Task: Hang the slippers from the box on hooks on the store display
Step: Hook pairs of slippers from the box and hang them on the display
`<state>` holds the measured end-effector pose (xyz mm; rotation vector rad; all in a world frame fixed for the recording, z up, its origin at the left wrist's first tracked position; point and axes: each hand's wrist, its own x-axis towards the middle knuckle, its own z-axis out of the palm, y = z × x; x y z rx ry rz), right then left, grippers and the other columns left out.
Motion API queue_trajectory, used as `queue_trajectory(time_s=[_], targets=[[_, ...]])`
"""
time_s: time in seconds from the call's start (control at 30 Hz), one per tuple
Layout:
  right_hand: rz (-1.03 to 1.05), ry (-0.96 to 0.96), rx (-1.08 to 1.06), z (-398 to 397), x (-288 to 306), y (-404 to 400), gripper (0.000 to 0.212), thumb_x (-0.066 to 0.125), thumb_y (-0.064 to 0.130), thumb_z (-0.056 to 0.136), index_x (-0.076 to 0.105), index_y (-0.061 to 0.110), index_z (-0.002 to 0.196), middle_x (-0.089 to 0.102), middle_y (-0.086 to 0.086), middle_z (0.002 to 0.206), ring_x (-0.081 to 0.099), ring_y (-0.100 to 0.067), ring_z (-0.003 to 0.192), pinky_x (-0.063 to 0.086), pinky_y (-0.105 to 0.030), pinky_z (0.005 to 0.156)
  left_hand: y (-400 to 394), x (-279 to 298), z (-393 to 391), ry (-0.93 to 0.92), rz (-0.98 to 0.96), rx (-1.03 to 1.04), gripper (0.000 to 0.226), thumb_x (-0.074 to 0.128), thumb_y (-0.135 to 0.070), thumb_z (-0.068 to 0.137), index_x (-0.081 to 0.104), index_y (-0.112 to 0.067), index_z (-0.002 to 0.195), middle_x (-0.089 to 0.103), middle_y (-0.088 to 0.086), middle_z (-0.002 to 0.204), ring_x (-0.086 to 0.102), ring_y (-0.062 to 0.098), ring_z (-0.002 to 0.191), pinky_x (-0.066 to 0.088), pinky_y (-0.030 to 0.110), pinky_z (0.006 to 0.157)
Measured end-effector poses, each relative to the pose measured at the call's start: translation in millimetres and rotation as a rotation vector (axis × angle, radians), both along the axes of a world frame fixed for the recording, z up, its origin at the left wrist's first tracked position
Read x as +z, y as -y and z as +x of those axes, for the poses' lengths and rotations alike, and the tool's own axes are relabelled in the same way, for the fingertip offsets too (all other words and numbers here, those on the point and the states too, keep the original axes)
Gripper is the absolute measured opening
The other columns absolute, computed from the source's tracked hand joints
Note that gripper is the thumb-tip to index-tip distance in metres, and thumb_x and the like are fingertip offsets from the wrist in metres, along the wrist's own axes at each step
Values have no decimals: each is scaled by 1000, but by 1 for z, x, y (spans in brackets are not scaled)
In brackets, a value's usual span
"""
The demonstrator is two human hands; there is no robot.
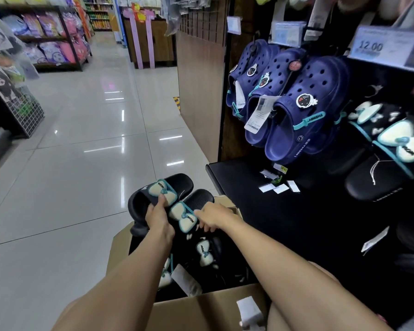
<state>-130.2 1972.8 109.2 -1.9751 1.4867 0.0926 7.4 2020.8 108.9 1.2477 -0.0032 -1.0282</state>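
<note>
At the far left stood store shelves (50, 37) of packaged goods beyond a glossy tiled floor (81, 139), none of it part of the job.

Near the centre, the left hand (158, 219) gripped a pair of black slippers with cream bows (167, 199), thumb across the left bow strap, the pair lifted just above the cardboard box (201, 306). The right hand (213, 217) was curled on the right slipper of that pair, fingers pinching its near edge beside the bow. The two hands were close together, both clamped on the same pair.

Below them, the open box held more black bow slippers (204, 254), with a loose paper tag among them; how many remained could not be counted.

To the right, the store display (249, 177) already carried three navy clogs (304, 108) hanging in a row under a 12.00 price label (390, 47). Farthest right, matching black bow slippers (397, 139) hung on the display, though their hooks were hidden.

As a judgement, the work was partway: some pairs were up, one pair was in hand and not yet hung, and the box plainly held more.
</note>
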Motion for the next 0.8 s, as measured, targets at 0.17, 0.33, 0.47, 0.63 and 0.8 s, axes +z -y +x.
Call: queue_trajectory(time_s=[0.17,0.33,0.47,0.63,0.8], targets=[[-67,-44,0,-25,25,-9,47,38,44,99,69,10,100,76,-7,94,70,-25,83,54,-35,88,-13,23,-11,13,-61,-55,18,61,-25,97,60,-18,114,66,4,106,63,25,96,52,43,93],[-31,163,-141,-80,49,-15,39,45,45,98,65,19,78,72,1,71,64,-19,66,54,-36,78,-19,40,-34,-8,-168,-174,8,61,-22,98,63,-18,103,68,3,101,65,18,86,54,39,82],[-124,179,-276,-138,53,-23,37,48,44,95,68,19,76,73,3,70,67,-16,65,57,-36,83,-22,55,-57,-6,-192,-274,8,60,-24,98,62,-21,104,69,-1,100,65,15,84,52,33,72],[-98,130,-403,-212,39,-50,35,48,44,97,67,24,76,72,6,70,67,-11,63,54,-31,76,-22,71,-86,51,-167,-437,5,58,-29,98,61,-27,96,67,-4,108,63,13,88,49,36,90],[-9,74,-555,-286,2,-82,33,49,39,99,67,21,78,72,4,70,63,-9,59,48,-24,59,-22,80,-123,68,-192,-625,6,55,-25,99,59,-30,97,66,-6,101,63,14,86,49,31,72]])
